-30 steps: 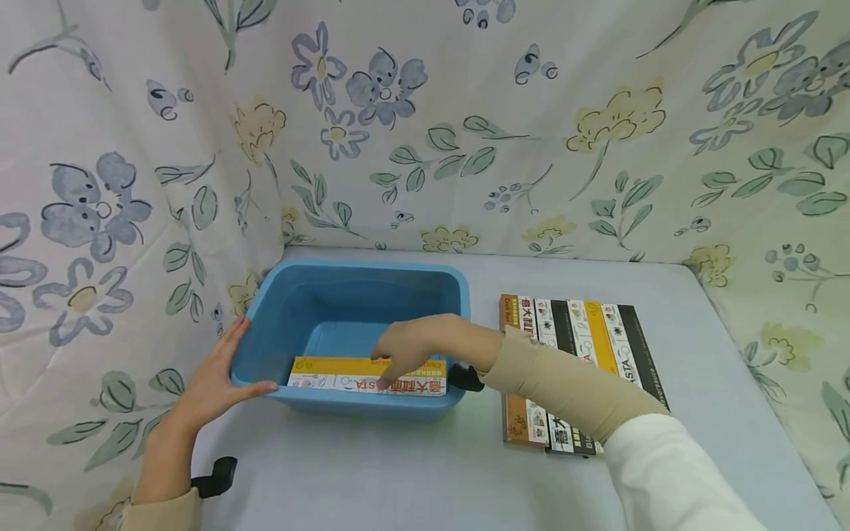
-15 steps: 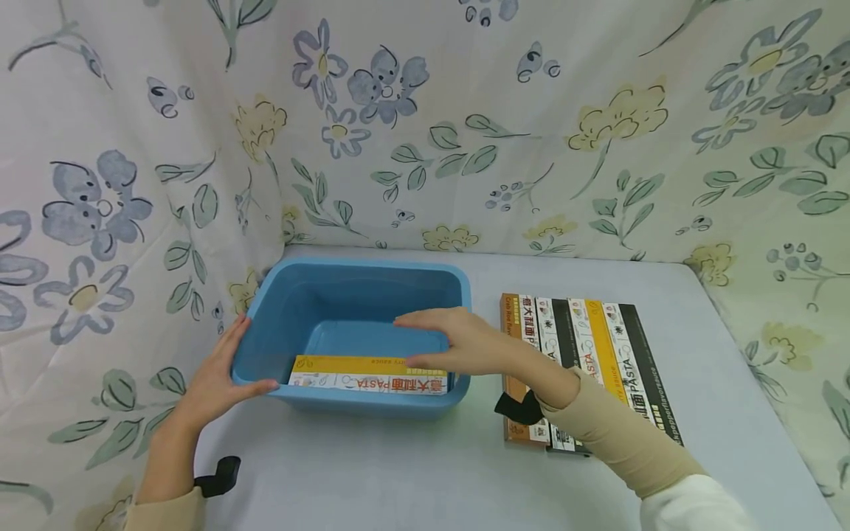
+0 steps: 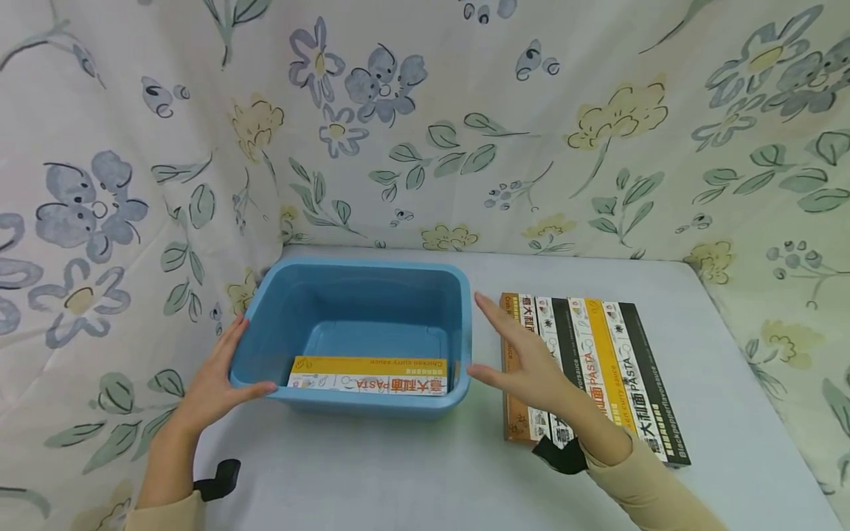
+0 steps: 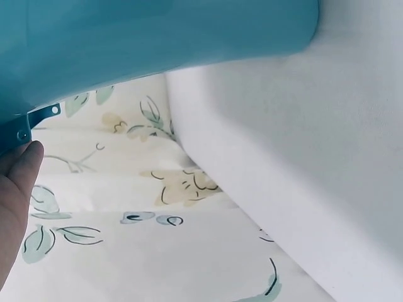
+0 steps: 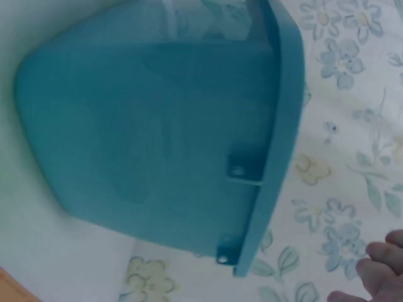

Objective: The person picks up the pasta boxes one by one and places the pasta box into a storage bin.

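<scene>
Bin (image 3: 358, 408), box (image 3: 368, 375) inside; left hand (image 3: 204, 385) touching, fingers straight; right hand (image 3: 524, 369) just beside, fingers spread. Step, seemingly: bracing; next needs two-sided hold.

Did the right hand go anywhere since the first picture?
Yes. Against the tub, the right hand moved rightward: from over its inside to beyond its right rim, toward the pasta boxes.

Home or studio cannot be told; a curtained-off work spot is indicated by floral cloth (image 3: 458, 169) hung beyond the left hand (image 3: 211, 380) and right hand (image 3: 527, 365), around a pale table (image 3: 372, 472).
</scene>
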`<state>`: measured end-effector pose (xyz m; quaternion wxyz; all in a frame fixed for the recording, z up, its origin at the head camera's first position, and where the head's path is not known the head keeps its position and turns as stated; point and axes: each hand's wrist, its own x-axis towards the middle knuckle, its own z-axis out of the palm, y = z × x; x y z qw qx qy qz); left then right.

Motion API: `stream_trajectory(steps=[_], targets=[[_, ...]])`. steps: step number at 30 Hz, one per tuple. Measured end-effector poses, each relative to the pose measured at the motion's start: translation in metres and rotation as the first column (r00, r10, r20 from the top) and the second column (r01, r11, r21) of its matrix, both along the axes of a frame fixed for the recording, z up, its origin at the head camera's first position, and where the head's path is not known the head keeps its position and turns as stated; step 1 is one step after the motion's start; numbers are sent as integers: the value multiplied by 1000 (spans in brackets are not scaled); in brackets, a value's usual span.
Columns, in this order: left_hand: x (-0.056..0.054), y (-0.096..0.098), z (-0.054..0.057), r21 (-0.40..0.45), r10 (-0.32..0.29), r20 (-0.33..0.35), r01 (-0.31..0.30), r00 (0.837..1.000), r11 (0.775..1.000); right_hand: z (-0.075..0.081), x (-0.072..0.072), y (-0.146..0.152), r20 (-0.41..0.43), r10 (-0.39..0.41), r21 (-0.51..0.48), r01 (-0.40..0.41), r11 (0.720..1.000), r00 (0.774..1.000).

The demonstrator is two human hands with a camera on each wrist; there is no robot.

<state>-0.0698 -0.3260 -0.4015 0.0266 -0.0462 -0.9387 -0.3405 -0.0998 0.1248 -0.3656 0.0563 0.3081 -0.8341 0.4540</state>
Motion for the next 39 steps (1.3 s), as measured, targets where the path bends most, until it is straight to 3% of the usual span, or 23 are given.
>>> stream_trajectory(steps=[7,14,20,24,28,32,35,39], targets=[[0,1,0,21,-2,1,2,1000,1000,-24,16,14,26,-96,-86,98,991,995],[0,0,-2,39,-13,-8,14,1000,999,-43,20,27,-12,-172,-221,165,961,985],[1,-2,-2,39,-5,-4,5,1000,999,-50,22,38,67,-222,-254,232,939,973],[0,0,-2,30,0,4,0,1000,1000,-54,26,52,128,-290,-223,313,923,948],[0,1,-2,32,2,3,-2,1000,999,-60,30,71,200,-353,-206,391,897,914],[0,1,-2,48,1,0,-1,1000,999,-69,35,91,320,-392,-250,476,843,863],[0,0,-3,51,5,1,-5,1000,999,-76,40,107,376,-468,-237,571,786,800],[-1,0,-5,49,6,-6,-5,1000,999,-87,47,127,404,-599,-143,694,706,692]])
